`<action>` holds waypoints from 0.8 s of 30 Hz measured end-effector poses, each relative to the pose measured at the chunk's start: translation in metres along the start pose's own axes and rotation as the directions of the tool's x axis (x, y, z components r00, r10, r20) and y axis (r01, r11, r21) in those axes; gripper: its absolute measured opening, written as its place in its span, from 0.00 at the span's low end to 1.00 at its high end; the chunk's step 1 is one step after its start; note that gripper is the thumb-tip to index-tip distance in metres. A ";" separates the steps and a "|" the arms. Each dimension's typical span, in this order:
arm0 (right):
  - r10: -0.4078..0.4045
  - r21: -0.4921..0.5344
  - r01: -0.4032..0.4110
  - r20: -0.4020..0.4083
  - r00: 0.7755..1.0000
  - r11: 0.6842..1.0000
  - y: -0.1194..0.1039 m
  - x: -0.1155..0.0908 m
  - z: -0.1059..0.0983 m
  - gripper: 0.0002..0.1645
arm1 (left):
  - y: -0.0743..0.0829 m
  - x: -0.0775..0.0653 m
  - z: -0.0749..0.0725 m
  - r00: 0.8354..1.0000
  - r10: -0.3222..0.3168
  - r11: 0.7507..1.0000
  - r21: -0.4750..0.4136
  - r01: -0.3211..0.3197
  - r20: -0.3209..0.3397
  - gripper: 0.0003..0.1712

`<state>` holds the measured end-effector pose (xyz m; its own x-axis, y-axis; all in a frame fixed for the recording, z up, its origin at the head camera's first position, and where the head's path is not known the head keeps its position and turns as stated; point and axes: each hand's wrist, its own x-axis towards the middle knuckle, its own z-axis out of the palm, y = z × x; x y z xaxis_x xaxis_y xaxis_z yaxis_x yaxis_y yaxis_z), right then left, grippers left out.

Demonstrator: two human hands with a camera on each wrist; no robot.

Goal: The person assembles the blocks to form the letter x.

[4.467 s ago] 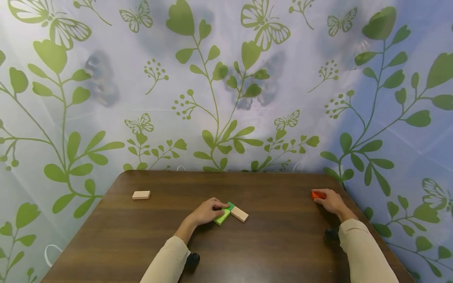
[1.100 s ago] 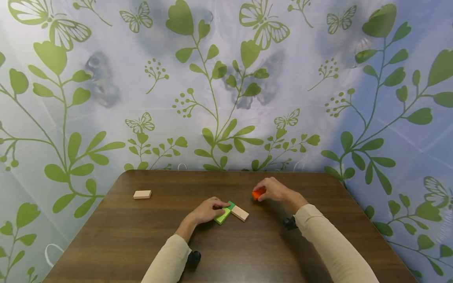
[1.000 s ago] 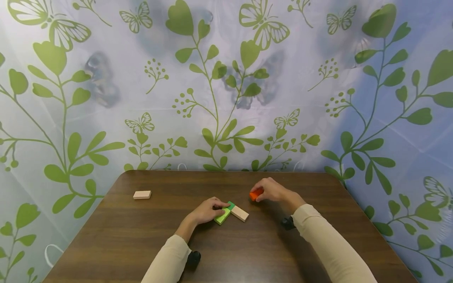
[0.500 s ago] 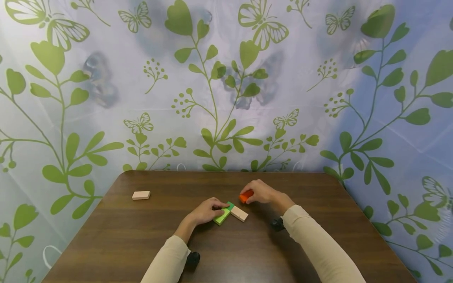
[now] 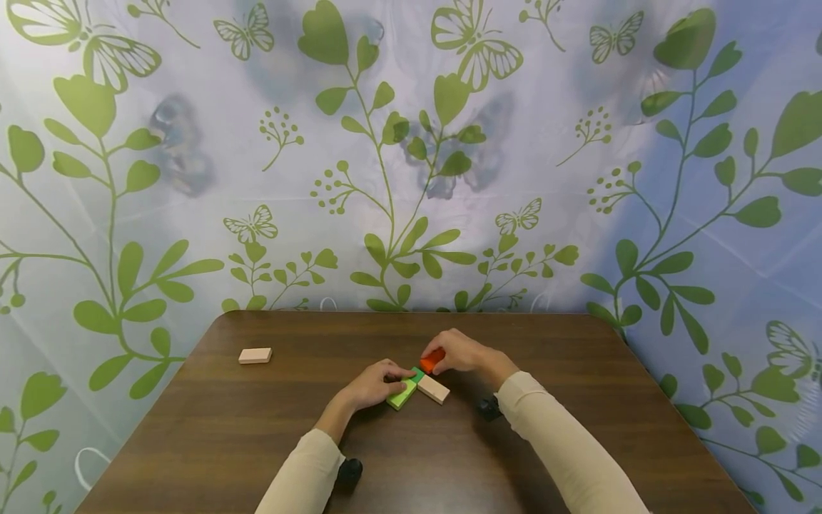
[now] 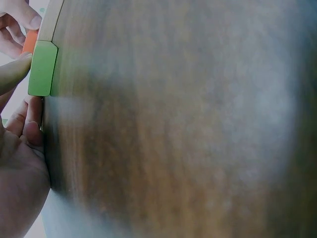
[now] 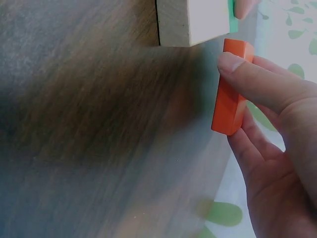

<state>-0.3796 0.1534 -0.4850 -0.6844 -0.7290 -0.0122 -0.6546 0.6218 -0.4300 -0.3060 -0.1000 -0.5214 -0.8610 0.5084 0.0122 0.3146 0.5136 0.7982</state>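
Note:
My right hand (image 5: pixel 464 353) pinches an orange block (image 5: pixel 432 361) between thumb and fingers, just beyond the group of blocks at the table's middle. In the right wrist view the orange block (image 7: pixel 229 99) is tilted upright close to the end of a natural wood block (image 7: pixel 198 22). My left hand (image 5: pixel 374 384) holds a light green block (image 5: pixel 401 397) by its sides, with thumb and fingers curled round it. A dark green block (image 5: pixel 417 374) meets the light green one at the far end. The wood block (image 5: pixel 433 389) angles off to the right from there.
Another natural wood block (image 5: pixel 255 355) lies alone near the far left of the brown wooden table (image 5: pixel 282 442). A patterned curtain (image 5: pixel 398 157) of leaves and butterflies hangs behind the table.
My right hand has picked up the orange block at the far right and brought it left, close to the green and wood blocks. My left hand has stayed in place.

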 end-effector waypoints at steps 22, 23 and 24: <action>-0.168 -0.066 0.169 0.023 0.985 0.983 -0.003 0.009 0.010 0.16 | -0.003 0.002 0.001 1.000 0.009 1.000 -0.009 -0.009 -0.006 0.17; -0.167 -0.065 0.168 0.023 0.986 0.984 -0.003 0.009 0.010 0.16 | -0.003 0.002 0.001 1.000 0.009 1.000 -0.009 -0.009 -0.005 0.17; -0.166 -0.065 0.167 0.022 0.986 0.984 -0.003 0.009 0.010 0.16 | -0.003 0.002 0.001 1.000 0.010 1.000 -0.009 -0.010 -0.003 0.17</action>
<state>-0.3809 0.1421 -0.4931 -0.5588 -0.8284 0.0394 -0.7795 0.5084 -0.3660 -0.3089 -0.1002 -0.5245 -0.8592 0.5111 0.0223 0.3197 0.5025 0.8033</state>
